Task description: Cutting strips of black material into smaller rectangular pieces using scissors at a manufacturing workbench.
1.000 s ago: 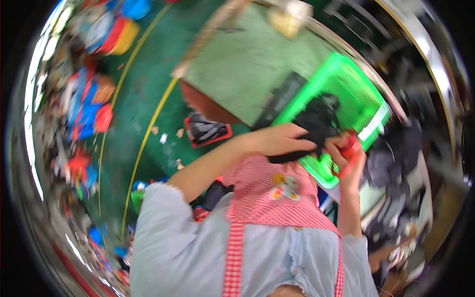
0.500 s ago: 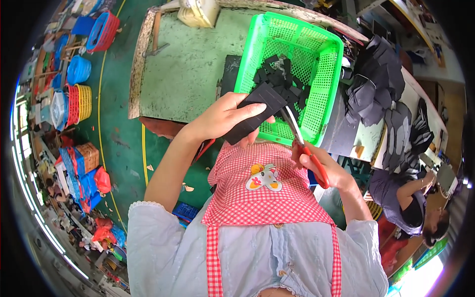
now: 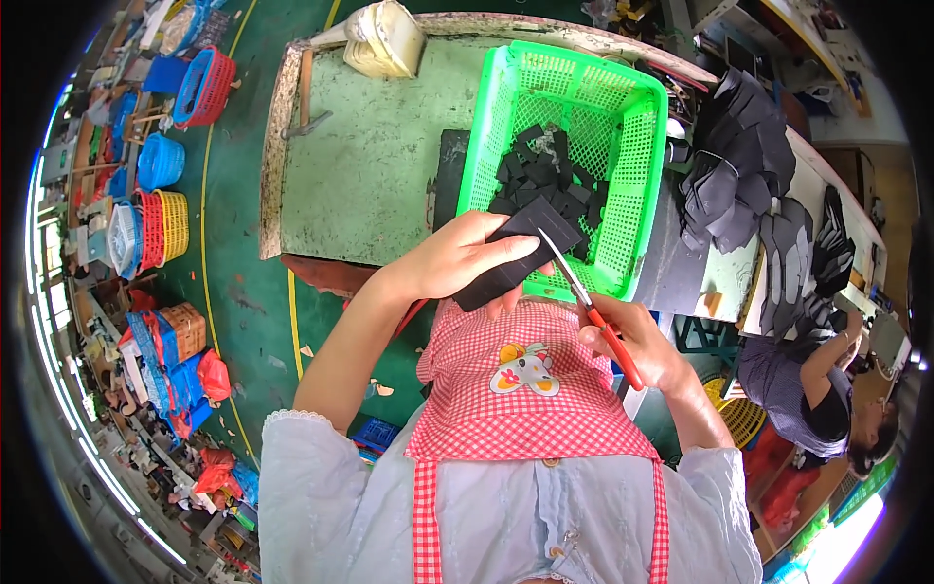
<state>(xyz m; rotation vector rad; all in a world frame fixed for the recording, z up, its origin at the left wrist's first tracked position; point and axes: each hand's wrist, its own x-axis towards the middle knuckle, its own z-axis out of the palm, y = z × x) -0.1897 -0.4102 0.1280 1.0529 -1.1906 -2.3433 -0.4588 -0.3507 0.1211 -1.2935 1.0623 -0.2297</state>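
Scissors (image 3: 584, 297) swung up to the black sheet (image 3: 520, 255) since before; my left hand (image 3: 457, 258) grips it mid-frame, right hand (image 3: 637, 341) holds scissors w/ tips touching it.

The left hand (image 3: 457, 261) covers the near end of the black cut piece (image 3: 520, 251). At four o'clock, a co-worker (image 3: 827, 404) is cut off by the rim. Nine-o'clock clutter blurs beyond telling.

You held a matt black, foam-like sheet (image 3: 520, 255) and scissors (image 3: 584, 297) with shiny metal blades and red plastic handles; the basket (image 3: 637, 165) was glossy green plastic mesh.
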